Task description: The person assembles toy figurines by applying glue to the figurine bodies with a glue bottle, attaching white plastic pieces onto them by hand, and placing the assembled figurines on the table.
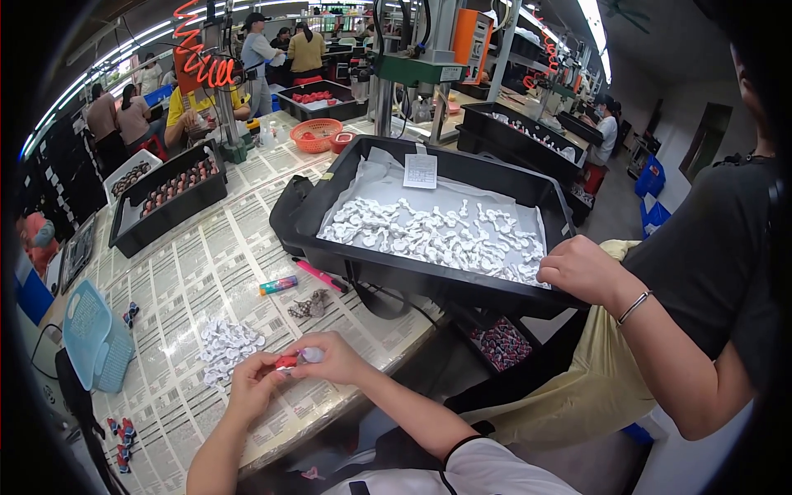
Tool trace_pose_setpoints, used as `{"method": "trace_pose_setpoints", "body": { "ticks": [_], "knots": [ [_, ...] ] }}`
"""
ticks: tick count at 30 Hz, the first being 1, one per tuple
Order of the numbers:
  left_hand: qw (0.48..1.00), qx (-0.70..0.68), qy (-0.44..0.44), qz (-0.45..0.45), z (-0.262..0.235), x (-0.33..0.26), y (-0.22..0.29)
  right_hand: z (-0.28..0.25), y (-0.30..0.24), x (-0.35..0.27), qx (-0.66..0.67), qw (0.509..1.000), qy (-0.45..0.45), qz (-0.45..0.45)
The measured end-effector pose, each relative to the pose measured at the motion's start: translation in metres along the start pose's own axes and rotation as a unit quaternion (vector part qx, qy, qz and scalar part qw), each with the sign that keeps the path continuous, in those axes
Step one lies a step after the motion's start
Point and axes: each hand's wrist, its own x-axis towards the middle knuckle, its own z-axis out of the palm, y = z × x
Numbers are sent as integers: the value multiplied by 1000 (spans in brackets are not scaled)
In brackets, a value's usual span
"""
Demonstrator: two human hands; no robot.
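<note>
Low over the table's near edge, my left hand (pixel 254 384) is closed, its fingertips pinching a small red piece (pixel 286 361) with a white part along its lower side. My right hand (pixel 337 360) meets it there, fingers curled around a small translucent whitish bottle (pixel 312 355) with a purplish tint, its end close to the red piece. Whether the bottle touches the piece is too small to tell. Just left of my hands lies a loose pile of small white bone-shaped parts (pixel 231 351). A crumpled patterned rag (pixel 308 305) lies just beyond my right hand.
A large black tray (pixel 396 268) of white parts stands at right; a co-worker's hand (pixel 582 268) rests at its rim. A blue-green tube (pixel 278 285) and pink marker (pixel 322 275) lie before it. A light-blue basket (pixel 95 338) stands left; another black tray (pixel 169 216) sits farther back.
</note>
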Motion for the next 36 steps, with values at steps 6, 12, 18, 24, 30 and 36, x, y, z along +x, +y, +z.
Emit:
{"method": "trace_pose_setpoints", "body": {
  "ticks": [6, 12, 18, 24, 30, 36],
  "knots": [
    [1000, 3, -6, -7, 2, 0, 3, -2, -1, -1, -10, 1000, 0, 12],
    [1000, 18, 0, 2, 0, 1, 0, -2, -4, 0, -14, 1000, -13, 18],
    [1000, 11, 1, 2, 1, 1, 2, -3, -3, 0, -14, 999, -12, 30],
    [1000, 21, 2, 2, -2, -2, -1, 1, 0, 0, -19, 999, -15, 36],
    [1000, 8, -2, -9, 4, 2, -3, -1, 7, 0, 4, 1000, 8, 21],
    [1000, -6, 11, -17, 2, 5, 5, -1, 8, 6, -32, 999, -2, 16]
  ]
}}
